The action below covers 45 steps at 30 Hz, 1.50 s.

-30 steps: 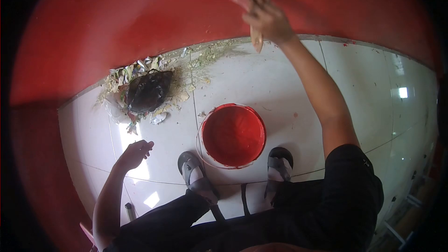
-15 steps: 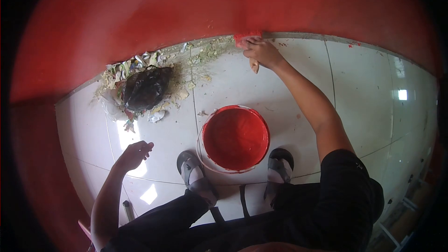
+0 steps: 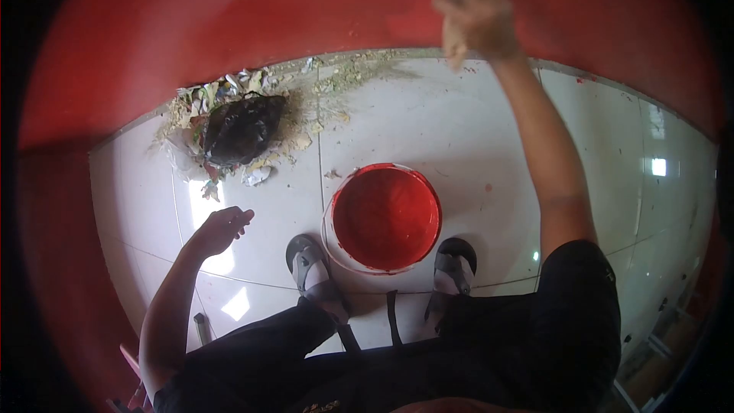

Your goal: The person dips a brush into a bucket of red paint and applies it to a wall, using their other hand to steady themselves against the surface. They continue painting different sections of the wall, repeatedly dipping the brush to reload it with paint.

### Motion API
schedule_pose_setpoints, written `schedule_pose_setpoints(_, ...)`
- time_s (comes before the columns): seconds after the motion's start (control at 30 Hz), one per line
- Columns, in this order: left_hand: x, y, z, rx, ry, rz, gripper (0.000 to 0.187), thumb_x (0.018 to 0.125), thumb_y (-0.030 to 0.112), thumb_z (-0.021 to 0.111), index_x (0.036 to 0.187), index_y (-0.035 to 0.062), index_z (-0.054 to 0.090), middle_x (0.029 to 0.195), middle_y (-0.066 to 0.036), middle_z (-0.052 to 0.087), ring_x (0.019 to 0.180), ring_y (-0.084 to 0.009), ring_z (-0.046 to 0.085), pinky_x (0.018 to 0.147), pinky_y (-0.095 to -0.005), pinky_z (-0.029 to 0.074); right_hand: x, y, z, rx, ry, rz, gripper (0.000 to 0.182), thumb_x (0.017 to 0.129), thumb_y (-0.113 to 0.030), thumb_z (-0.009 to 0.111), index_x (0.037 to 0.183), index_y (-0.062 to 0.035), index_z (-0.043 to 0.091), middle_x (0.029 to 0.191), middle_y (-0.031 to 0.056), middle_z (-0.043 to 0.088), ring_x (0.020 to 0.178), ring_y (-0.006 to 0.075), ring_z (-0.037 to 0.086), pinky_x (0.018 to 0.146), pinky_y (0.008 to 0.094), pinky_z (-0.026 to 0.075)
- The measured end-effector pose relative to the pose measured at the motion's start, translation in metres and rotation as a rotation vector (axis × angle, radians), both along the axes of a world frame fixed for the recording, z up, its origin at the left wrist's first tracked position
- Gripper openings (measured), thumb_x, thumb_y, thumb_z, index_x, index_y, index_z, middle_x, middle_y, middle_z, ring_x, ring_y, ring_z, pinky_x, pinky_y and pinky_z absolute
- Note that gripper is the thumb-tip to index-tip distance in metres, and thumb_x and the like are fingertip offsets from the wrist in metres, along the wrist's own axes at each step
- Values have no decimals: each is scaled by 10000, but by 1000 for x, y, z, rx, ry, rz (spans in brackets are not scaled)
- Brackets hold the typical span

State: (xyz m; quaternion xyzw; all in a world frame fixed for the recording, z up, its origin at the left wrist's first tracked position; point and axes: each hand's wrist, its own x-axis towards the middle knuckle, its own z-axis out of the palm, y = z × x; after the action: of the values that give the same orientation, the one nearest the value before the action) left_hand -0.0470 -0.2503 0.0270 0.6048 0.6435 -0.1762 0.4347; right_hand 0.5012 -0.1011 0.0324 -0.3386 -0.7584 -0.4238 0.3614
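A paintbrush with a wooden handle is held in my right hand, raised in front of the red wall. The brush's bristle end, near the top edge of view, is smeared by motion. My left hand hangs over the floor at the left, its fingers loosely bent and nothing in them. Between my feet stands a bucket of red paint, its wire handle lowered to the left side.
A black plastic bag lies on a heap of paper scraps and debris along the wall at the left. White tiles cover the floor, with red specks by the wall base. My sandalled feet flank the bucket.
My right hand has lifted the paintbrush from the bottom edge of the wall, upward and to the right. My left hand has barely moved. The view has shifted slightly.
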Motion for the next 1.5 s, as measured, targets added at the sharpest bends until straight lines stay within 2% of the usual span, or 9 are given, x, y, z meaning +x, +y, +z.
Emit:
schedule_pose_setpoints(0.23, 2, -7, -5, -60, 64, -43, 582, 1004, 565, 510, 976, 5, 665, 850, -117, 702, 783, -204, 674, 739, -359, 534, -25, -28, -183, -639, -140, 6, 79, 819, -213, 627, 792, -154, 673, 1229, 101, 656, 1209, 299, 615, 1054, 458, 501)
schedule_pose_setpoints(0.4, 3, -5, 0, -64, 117, -33, 585, 1002, 568, 510, 988, 4, 665, 860, -124, 706, 817, -212, 681, 757, -371, 533, -27, -12, -130, -677, -208, -66, 125, 821, -223, 623, 877, -186, 729, 1184, 83, 681, 1151, 311, 651, 928, 390, 571)
schedule_pose_setpoints(0.47, 4, -3, -3, -27, 78, -33, 583, 1003, 560, 514, 984, -3, 662, 839, -123, 697, 785, -212, 671, 755, -372, 534, -26, -8, -27, -1149, 488, 218, 135, 835, -234, 623, 887, -177, 733, 1188, 77, 687, 1121, 305, 666, 896, 345, 582)
schedule_pose_setpoints(0.57, 8, -2, -5, -26, 13, -26, 577, 1007, 549, 514, 969, -8, 661, 802, -113, 675, 741, -199, 650, 728, -358, 531, -11, -6, 67, -607, 39, 136, 111, 849, -228, 633, 864, -157, 717, 1233, 75, 678, 1142, 286, 661, 893, 316, 581)
schedule_pose_setpoints(0.63, 19, -4, 2, -46, 44, -25, 578, 1007, 548, 515, 974, -11, 659, 810, -112, 673, 749, -193, 649, 729, -354, 530, -17, 0, 90, 78, 1, 266, 492, 1011, -375, 541, 653, -38, 518, 1202, 172, 705, 1108, 307, 700, 800, 343, 630)
schedule_pose_setpoints(0.73, 22, -5, 1, -73, 24, -22, 578, 1010, 547, 512, 1011, -12, 661, 849, -111, 679, 795, -186, 646, 738, -346, 529, -24, -17, 51, -89, 110, 54, 77, 832, -215, 650, 825, -149, 689, 1283, 87, 658, 1188, 288, 638, 930, 361, 567)
schedule_pose_setpoints(1.03, 62, -16, 20, -130, -146, -73, 523, 1042, 475, 493, 1053, -19, 664, 891, -121, 697, 839, -191, 675, 796, -350, 537, -40, -45, -198, -660, -131, 27, 73, 806, -200, 652, 777, -134, 638, 1313, 114, 635, 1251, 308, 597, 1051, 469, 490)
schedule_pose_setpoints(1.43, 35, -14, 0, -174, -141, -48, 603, 1062, 523, 371, 1032, -14, 643, 886, -123, 675, 834, -208, 667, 794, -357, 535, -9, -2, -154, -687, -11, 16, 11, 796, -180, 687, 798, -176, 677, 1340, 57, 625, 1234, 271, 614, 898, 387, 580)
schedule_pose_setpoints(1.5, 30, -16, -9, -187, -156, -53, 656, 1061, 565, 314, 1031, -8, 631, 894, -121, 666, 835, -212, 663, 779, -362, 537, -19, -15, -90, -286, -4, 111, 48, 776, -159, 704, 780, -170, 657, 1351, 39, 621, 1236, 269, 613, 889, 390, 582)
